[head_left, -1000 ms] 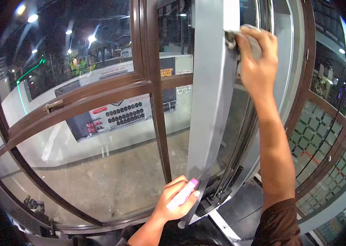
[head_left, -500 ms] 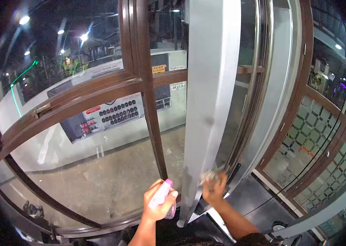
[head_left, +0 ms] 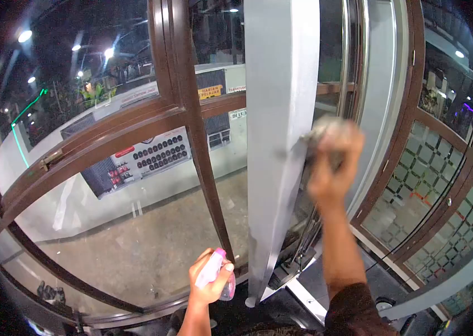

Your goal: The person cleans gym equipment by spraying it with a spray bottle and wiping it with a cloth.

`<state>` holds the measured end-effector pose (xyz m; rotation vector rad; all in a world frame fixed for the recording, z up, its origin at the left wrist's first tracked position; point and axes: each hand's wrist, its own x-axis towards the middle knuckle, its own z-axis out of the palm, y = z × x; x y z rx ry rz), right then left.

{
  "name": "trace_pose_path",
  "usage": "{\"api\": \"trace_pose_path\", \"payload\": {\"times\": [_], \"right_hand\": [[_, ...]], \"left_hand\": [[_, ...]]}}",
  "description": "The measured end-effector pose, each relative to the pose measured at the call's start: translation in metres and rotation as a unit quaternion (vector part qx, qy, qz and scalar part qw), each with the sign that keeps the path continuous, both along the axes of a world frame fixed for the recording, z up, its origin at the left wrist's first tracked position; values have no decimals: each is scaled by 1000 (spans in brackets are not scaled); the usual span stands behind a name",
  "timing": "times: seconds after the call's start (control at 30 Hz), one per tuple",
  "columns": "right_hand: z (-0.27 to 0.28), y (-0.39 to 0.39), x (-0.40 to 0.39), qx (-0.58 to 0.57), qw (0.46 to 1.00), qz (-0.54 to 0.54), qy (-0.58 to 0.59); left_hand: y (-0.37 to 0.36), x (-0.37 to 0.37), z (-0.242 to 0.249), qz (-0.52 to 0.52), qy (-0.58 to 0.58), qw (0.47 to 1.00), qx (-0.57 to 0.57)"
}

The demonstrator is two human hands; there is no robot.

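Note:
My left hand (head_left: 207,277) is wrapped round a small spray bottle (head_left: 227,287) with a pink and white head, low in front of the window. Higher up on the right, my right hand (head_left: 337,157) is blurred by motion. Its fingers are closed on a crumpled greyish cloth (head_left: 326,130), held at the right edge of a pale grey upright post (head_left: 275,123). A faint dark smudge shows on the post, just left of the cloth.
Brown-framed windows (head_left: 169,84) fill the left side. Behind the post stand shiny metal uprights (head_left: 342,67). A brown door with patterned glass (head_left: 415,168) is at the right. A metal frame (head_left: 303,297) lies low, near dark flooring.
My right hand has risen along the post with the cloth, from near its base to mid-height. My left hand has shifted slightly left and down with the bottle. The view has moved a little.

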<state>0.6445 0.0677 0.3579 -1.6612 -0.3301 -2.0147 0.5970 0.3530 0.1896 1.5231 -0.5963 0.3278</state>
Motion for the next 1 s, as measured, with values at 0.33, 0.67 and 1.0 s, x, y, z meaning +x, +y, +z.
{"api": "trace_pose_path", "payload": {"times": [0.33, 0.67, 1.0], "right_hand": [[-31, -129, 74, 92, 995, -3, 50], [-138, -100, 46, 66, 984, -74, 149], [-202, -124, 10, 37, 965, 14, 259]], "left_hand": [[39, -11, -5, 57, 42, 997, -23], [2, -4, 0, 11, 34, 999, 0], [-31, -22, 8, 23, 63, 997, -40]]}}
